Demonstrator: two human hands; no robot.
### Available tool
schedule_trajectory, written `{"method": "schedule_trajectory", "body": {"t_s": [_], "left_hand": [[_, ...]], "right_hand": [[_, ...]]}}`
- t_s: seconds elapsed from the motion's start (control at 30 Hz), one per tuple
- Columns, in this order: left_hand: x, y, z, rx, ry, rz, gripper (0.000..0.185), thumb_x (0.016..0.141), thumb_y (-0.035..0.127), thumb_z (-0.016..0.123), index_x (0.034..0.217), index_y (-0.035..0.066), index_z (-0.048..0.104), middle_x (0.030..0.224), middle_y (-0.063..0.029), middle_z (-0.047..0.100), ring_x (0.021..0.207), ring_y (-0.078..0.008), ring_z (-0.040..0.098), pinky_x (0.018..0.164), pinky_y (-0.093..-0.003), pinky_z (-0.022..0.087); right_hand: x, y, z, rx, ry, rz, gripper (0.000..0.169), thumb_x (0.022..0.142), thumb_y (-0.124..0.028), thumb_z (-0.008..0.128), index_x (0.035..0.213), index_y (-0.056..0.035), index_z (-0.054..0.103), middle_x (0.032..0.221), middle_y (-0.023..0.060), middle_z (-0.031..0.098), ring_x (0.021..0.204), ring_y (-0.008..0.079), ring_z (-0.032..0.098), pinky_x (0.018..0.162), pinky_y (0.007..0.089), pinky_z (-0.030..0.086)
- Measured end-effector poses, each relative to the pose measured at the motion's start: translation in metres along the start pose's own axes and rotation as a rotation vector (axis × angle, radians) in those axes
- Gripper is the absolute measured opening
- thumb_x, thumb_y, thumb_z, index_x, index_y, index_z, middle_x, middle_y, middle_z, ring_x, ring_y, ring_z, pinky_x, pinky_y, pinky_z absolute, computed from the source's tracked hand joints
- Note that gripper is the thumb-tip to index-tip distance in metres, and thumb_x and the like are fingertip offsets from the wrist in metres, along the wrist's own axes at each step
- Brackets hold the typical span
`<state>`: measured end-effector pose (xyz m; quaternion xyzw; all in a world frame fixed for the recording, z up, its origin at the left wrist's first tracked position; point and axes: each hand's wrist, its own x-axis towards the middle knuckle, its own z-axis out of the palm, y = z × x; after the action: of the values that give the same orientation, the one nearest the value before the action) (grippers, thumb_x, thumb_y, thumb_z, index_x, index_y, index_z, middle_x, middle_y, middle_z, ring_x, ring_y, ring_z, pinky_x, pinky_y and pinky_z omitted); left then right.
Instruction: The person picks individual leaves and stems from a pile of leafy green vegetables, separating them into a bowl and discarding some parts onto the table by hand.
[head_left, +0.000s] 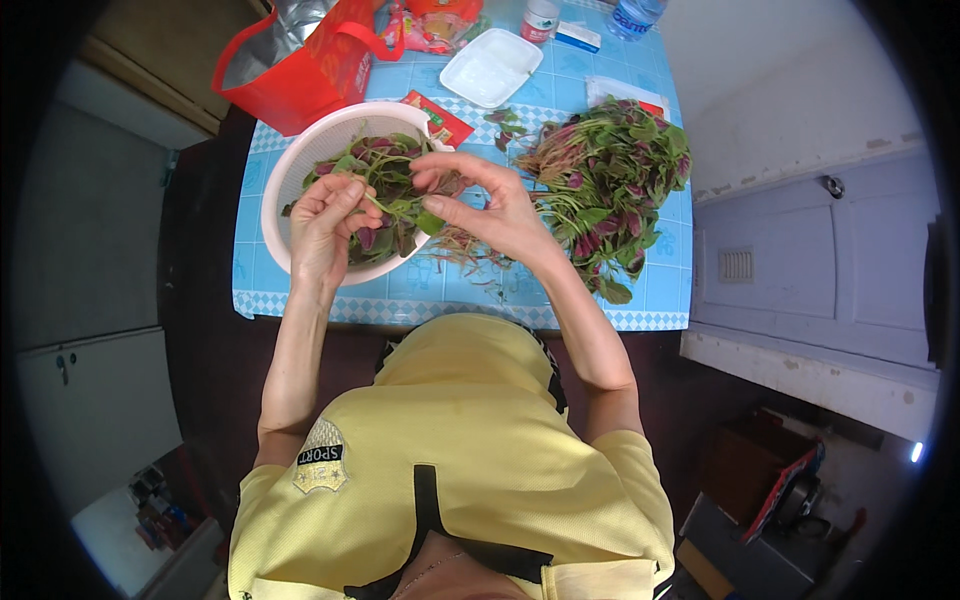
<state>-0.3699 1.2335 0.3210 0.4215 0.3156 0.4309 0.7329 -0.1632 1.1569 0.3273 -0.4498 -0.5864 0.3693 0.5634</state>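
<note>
Over a pale pink plastic colander (276, 217) holding green and purple amaranth leaves (367, 154), my left hand (330, 214) pinches the end of a leafy green stem (394, 206) between thumb and fingertips. My right hand (491, 202) is beside the colander's right rim, its thumb and fingers apart around the leafy part of the stem; whether it touches the stem is unclear. A large heap of red and green amaranth (615, 187) with pinkish roots lies to the right. Loose root ends (469, 247) are scattered on the table below my right hand.
Across the blue patterned tablecloth (420, 289) stand a red insulated bag (322, 82) at the back left, a white foam tray (491, 67), a red packet (442, 116), a lidded jar (538, 21), a small box (577, 36) and a plastic bottle (634, 19).
</note>
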Motion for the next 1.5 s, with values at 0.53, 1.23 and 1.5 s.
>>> {"method": "schedule_trajectory", "body": {"t_s": [0.53, 1.23, 1.5], "left_hand": [[-0.010, 0.008, 0.019, 0.258, 0.104, 0.351, 0.005, 0.087, -0.001, 0.061, 0.091, -0.003, 0.060, 0.082, -0.0109, 0.064, 0.066, -0.0147, 0.063, 0.060, -0.0261, 0.054], [-0.023, 0.003, 0.022, 0.293, 0.099, 0.256, 0.007, 0.086, -0.003, 0.059, 0.093, -0.003, 0.058, 0.079, -0.0089, 0.064, 0.065, -0.0130, 0.064, 0.060, -0.0229, 0.053], [-0.041, -0.005, -0.040, 0.277, 0.362, 0.236, 0.008, 0.089, 0.005, 0.060, 0.095, -0.001, 0.059, 0.076, -0.0073, 0.063, 0.065, -0.0128, 0.062, 0.062, -0.0257, 0.054]], "right_hand": [[-0.041, 0.022, -0.008, 0.332, 0.303, 0.355, 0.008, 0.090, -0.007, 0.058, 0.093, -0.0016, 0.064, 0.075, 0.0025, 0.060, 0.057, 0.0073, 0.050, 0.052, 0.0225, 0.042], [-0.035, -0.004, 0.030, -0.155, 0.152, 0.258, 0.002, 0.086, -0.001, 0.060, 0.086, 0.0012, 0.060, 0.071, -0.0008, 0.057, 0.059, 0.0036, 0.050, 0.052, 0.0208, 0.040], [-0.082, 0.028, 0.014, 0.088, 0.373, 0.384, 0.007, 0.090, -0.005, 0.057, 0.096, -0.0017, 0.059, 0.083, 0.0051, 0.060, 0.060, 0.0095, 0.052, 0.054, 0.0214, 0.042]]}}
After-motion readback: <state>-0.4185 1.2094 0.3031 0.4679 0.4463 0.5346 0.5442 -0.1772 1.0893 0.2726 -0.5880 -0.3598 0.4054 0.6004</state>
